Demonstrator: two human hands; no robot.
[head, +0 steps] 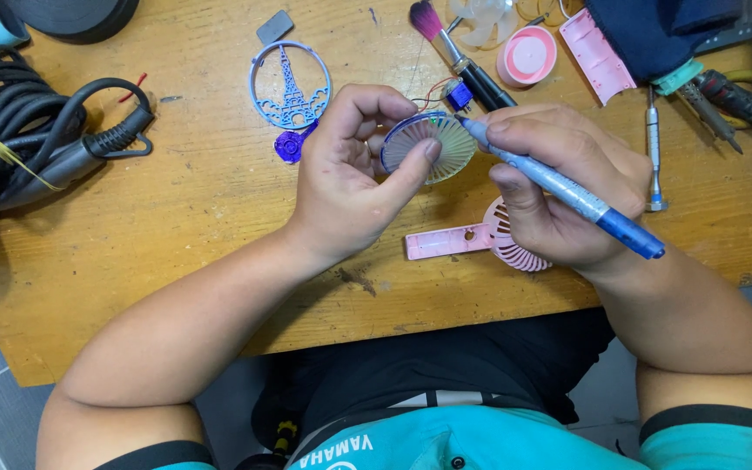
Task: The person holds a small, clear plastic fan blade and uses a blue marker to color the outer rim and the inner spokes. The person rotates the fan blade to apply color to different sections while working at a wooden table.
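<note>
Wooden desk (176,226) fills the frame | left hand (350,174) — fingers pinched on round fan grille (433,144), frame centre | right hand (559,187) — fingers wrapped around blue pen (567,187), tip at grille edge | pink fan body (472,239) under right hand | black cable (36,130) upper left

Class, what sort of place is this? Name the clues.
Probably a small repair workbench: a worn wooden tabletop, a slim metal screwdriver, and a pink plastic fan grille lying taken apart.
</note>
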